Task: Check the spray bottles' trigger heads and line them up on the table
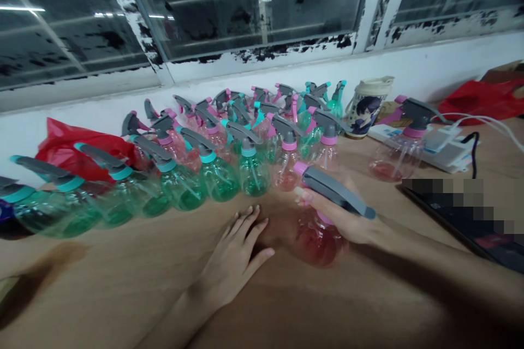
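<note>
My right hand (354, 223) is wrapped round the neck of a clear pink spray bottle (319, 242), which has a grey trigger head with a pink nozzle and collar. The bottle is tilted and slightly blurred. Flat on the wooden table (262, 311), with its fingers stretched out, lies my left hand (235, 256), holding nothing. Just beyond it stands a front row of green spray bottles (221, 177) with turquoise collars. A pink spray bottle (285, 169) is at the right end of that row. More pink and green bottles crowd behind, partly hidden.
Another pink spray bottle (397, 158) stands apart on the right, near a white power strip (450, 152) with cables. A printed cup (366, 109) is by the wall. Red plastic bags lie left (82, 150) and right (483, 99). A dark tablet-like device (446, 212) sits at right.
</note>
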The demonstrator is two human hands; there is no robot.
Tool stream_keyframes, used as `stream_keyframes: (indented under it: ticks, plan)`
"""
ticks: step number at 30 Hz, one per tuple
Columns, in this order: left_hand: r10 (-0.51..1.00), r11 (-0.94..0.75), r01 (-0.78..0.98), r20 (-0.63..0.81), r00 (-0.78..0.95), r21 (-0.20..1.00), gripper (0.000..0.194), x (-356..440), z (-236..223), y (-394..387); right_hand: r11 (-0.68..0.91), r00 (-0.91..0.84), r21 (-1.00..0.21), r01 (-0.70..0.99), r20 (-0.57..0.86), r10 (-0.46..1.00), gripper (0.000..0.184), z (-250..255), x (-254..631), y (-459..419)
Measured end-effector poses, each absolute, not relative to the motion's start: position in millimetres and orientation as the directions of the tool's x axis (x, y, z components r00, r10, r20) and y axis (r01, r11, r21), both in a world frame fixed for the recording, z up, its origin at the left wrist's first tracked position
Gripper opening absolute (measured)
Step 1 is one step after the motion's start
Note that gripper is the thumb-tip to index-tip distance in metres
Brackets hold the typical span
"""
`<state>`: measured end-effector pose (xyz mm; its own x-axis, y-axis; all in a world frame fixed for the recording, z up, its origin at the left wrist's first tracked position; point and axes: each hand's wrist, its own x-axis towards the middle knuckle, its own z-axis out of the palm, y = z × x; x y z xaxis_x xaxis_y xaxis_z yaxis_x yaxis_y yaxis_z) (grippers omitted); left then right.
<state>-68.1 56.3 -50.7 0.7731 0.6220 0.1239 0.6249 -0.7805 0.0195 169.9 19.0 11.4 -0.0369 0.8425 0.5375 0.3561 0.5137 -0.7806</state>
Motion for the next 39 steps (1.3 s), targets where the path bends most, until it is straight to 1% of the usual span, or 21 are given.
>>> stream_keyframes:
  ticks: [4, 8, 15, 22, 27, 34, 39]
  plan:
    - [0.621, -0.781, 0.625, 0.13, 0.773, 0.014, 0.056, -68.4, -51.8, 57.0, 0.525, -0.082, -0.791, 0.314, 0.529, 0.845, 0.018, 9.5, 171.3, 19.1]
    - [0.616, -0.784, 0.62, 0.137, 0.776, 0.013, 0.055, -68.7, -52.8, 57.3, 0.555, -0.029, -0.773, 0.307, 0.576, 0.817, 0.015, 7.5, 171.5, 18.3]
    - [0.611, -0.788, 0.616, 0.158, 0.776, 0.024, 0.054, -69.4, -52.0, 56.5, 0.554, 0.001, -0.777, 0.298, 0.581, 0.814, 0.011, 5.8, 169.6, 16.2]
    - [0.619, -0.783, 0.622, 0.144, 0.772, 0.03, 0.053, -69.0, -52.4, 57.3, 0.539, 0.018, -0.777, 0.324, 0.575, 0.818, 0.015, 3.9, 169.9, 15.2]
    - [0.616, -0.784, 0.62, 0.144, 0.774, 0.022, 0.054, -68.7, -53.0, 57.4, 0.535, 0.017, -0.791, 0.298, 0.564, 0.825, 0.014, 6.9, 168.2, 15.3]
    - [0.618, -0.785, 0.618, 0.131, 0.775, 0.042, 0.053, -68.3, -49.7, 56.4, 0.561, -0.013, -0.762, 0.323, 0.589, 0.808, 0.016, 13.3, 167.8, 16.3]
    - [0.614, -0.788, 0.614, 0.14, 0.777, 0.049, 0.053, -69.0, -51.2, 56.7, 0.526, 0.006, -0.775, 0.35, 0.563, 0.826, 0.02, 14.4, 167.4, 14.9]
